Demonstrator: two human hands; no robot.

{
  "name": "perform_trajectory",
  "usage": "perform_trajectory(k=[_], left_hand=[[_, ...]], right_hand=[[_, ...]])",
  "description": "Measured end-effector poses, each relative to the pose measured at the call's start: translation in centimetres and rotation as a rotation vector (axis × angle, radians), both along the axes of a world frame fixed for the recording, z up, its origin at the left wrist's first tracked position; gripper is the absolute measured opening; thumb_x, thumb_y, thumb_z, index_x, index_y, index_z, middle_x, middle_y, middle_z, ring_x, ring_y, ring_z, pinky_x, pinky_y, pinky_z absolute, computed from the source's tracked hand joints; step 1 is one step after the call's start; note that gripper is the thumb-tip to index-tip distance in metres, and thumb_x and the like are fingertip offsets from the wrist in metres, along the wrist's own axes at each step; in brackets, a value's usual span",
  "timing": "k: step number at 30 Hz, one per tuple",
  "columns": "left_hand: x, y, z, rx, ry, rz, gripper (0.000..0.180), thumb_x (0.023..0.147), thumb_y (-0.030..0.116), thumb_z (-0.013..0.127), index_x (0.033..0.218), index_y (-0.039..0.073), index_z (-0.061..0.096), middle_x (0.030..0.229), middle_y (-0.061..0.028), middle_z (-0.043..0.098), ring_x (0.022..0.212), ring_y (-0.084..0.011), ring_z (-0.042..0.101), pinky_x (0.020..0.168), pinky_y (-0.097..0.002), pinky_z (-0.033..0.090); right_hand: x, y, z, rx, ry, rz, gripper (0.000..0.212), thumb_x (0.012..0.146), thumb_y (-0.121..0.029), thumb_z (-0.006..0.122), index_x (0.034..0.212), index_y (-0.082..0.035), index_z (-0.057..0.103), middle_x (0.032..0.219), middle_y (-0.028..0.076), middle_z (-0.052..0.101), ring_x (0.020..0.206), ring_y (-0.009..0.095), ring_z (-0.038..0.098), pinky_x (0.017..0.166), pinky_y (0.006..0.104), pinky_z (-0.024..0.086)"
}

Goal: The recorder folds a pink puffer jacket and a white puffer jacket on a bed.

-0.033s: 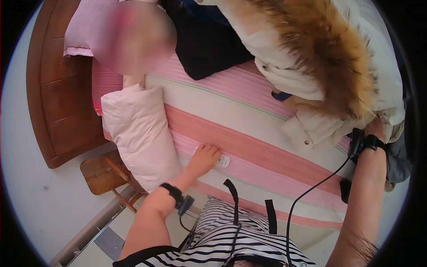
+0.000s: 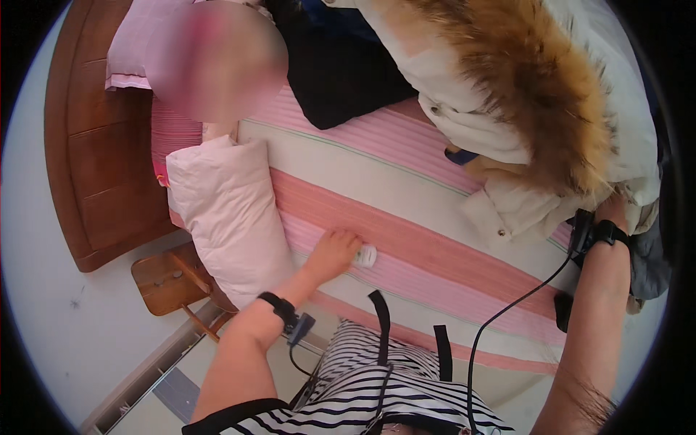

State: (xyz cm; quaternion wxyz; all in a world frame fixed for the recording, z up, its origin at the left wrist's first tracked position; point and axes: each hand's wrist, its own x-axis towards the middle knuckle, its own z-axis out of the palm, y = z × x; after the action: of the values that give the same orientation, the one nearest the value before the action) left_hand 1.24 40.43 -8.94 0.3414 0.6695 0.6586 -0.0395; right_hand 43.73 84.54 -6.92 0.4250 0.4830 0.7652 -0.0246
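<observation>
Sitting on the striped bedspread [image 2: 341, 163] in the head view, that small white gadget [image 2: 368, 256], maybe a remote, is probably light, stiff, kinda slick; long edges seem the best grip. Left hand [image 2: 335, 252] is loosely curled over one end, can't tell if it's gripping. Right hand [image 2: 613, 209] is half lost by the soft, bulky fur-trimmed coat [image 2: 475, 127], grip unclear.

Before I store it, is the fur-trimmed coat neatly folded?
No, the fur-trimmed coat is bunched up, its fabric rumpled and edges uneven.

Bedroom: wooden headboard [image 2: 98, 156], striped bedding [image 2: 348, 156]
</observation>
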Motion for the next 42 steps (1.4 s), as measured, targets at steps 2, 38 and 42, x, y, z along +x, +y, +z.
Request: perform_trajectory(k=[2, 38, 42], left_hand=[[-2.8, 2.9, -0.3, 0.111, 0.101, 0.098, 0.035, 0.062, 0.009, 0.068, 0.095, 0.002, 0.056, 0.091, -0.0143, 0.054, 0.085, -0.0325, 0.055, 0.075, -0.0445, 0.045], [1.6, 9.3, -5.8, -0.347, 0.346, 0.627, 0.154, 0.045, 0.052, 0.086, 0.137, -0.008, -0.023, 0.142, -0.0363, -0.022, 0.134, -0.0515, -0.018, 0.102, -0.0687, 0.002], [1.2, 9.4, -6.4, -0.348, 0.384, 0.61, 0.157, 0.043, 0.055, 0.086, 0.136, -0.008, -0.024, 0.141, -0.0375, -0.023, 0.133, -0.0529, -0.018, 0.103, -0.0672, 0.003]], right_hand=[[2.2, 1.2, -1.9, 0.063, 0.142, -0.045, 0.04, 0.091, -0.013, 0.036, 0.128, -0.003, 0.048, 0.133, 0.015, 0.047, 0.125, 0.03, 0.041, 0.106, 0.039, 0.031], [-1.4, 0.7, -0.7, 0.128, 1.411, -0.971, 0.049, 0.091, -0.017, 0.049, 0.137, -0.006, 0.036, 0.136, 0.01, 0.045, 0.123, 0.026, 0.043, 0.106, 0.0375, 0.032], [-2.1, -0.1, -0.7, -0.005, 1.798, -1.278, 0.051, 0.09, -0.016, 0.052, 0.137, -0.005, 0.035, 0.136, 0.011, 0.045, 0.122, 0.026, 0.044, 0.105, 0.0373, 0.034]])
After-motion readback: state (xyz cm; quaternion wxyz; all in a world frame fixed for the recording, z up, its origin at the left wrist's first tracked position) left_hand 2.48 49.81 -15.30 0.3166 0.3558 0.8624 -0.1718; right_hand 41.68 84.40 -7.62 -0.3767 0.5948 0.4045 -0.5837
